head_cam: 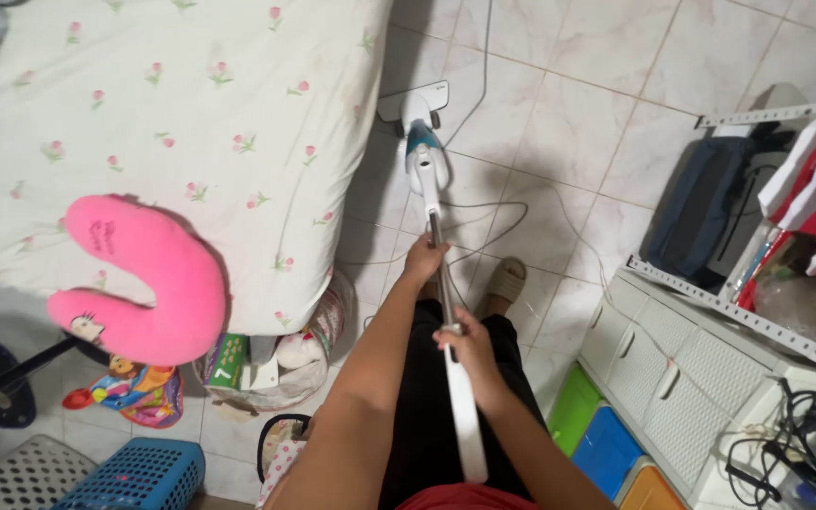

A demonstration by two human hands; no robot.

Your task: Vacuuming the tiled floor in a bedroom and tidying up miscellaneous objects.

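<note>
While a mattress (144, 113) in a white sheet printed with small pink flowers fills the floor to the left of both grips, a person stands on pale floor tiles (578, 132) and works a white-and-teal stick vacuum (427, 161) along its edge. The vacuum's floor head sits well ahead of the hands, touching or just beside the mattress corner. Its metal tube runs back through the left hand (424, 260), the forward grip, closed around the tube, and then through the right hand (465, 342), the rear grip, wrapped shut on the white handle close to the body.

A pink U-shaped pillow (148, 283) lies on the mattress edge to the left of the rear grip. White drawer units (682, 368) and a metal rack stand to the right.

The thin grey power cord (493, 212) loops across the tiles just ahead of the forward grip and trails toward a sandalled foot (505, 281) directly below it. The likeliest trouble appears to be that slack: a step forward could snag the cord, or the head could ride over a loop and catch it. A wide sweep left might also catch the hanging sheet.
</note>
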